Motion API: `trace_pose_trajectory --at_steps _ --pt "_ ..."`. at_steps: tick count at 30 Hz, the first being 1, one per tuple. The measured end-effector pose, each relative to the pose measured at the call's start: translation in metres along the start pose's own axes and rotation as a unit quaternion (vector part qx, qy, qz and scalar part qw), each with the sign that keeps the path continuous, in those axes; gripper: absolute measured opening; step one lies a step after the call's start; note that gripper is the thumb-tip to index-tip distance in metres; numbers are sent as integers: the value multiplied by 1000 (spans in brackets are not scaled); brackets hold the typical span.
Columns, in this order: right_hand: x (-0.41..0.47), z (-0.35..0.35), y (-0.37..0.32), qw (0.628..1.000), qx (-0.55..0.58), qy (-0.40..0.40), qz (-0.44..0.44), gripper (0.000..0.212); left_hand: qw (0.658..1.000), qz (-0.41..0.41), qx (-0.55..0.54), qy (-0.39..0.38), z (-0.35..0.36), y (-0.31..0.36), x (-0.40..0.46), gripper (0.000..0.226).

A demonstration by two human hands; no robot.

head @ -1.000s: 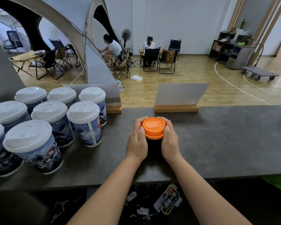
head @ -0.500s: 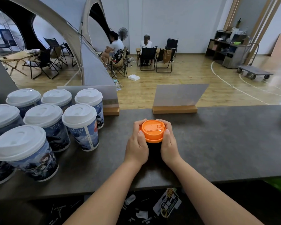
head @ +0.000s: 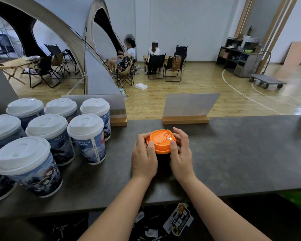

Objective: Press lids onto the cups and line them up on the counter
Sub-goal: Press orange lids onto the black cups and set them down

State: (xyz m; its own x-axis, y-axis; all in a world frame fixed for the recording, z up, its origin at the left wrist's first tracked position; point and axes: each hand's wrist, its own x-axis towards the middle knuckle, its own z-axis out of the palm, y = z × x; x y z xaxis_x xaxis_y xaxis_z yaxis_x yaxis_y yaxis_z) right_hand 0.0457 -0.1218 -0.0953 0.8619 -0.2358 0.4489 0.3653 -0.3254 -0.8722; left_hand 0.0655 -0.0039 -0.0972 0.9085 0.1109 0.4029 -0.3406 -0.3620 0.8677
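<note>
Matt orange plastic lid (head: 161,140)

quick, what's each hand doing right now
Left hand: fingers curled round the orange lid on the dark cup.
Right hand: thumb on the lid's rim, fingers curved beside it.
</note>
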Motion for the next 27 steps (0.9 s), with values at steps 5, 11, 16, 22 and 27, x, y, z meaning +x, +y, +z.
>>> trace_pose_trajectory --at_steps 5,11,16,22,27 --pt "0 1 2 999 -39 -13 -6 34 1000 -2 21 -13 2 -1 0 47" --pt "1 2 2 998 -60 -17 1 30 999 2 22 -27 2 -2 1 64" --pt "1 2 4 998 -64 -21 -1 33 999 -6 27 -29 2 4 -1 64" --pt "1 1 6 999 -22 -24 13 39 998 2 65 1 2 6 -5 59" --pt "1 -1 9 998 0 54 24 28 998 -18 52 17 2 8 -7 38"
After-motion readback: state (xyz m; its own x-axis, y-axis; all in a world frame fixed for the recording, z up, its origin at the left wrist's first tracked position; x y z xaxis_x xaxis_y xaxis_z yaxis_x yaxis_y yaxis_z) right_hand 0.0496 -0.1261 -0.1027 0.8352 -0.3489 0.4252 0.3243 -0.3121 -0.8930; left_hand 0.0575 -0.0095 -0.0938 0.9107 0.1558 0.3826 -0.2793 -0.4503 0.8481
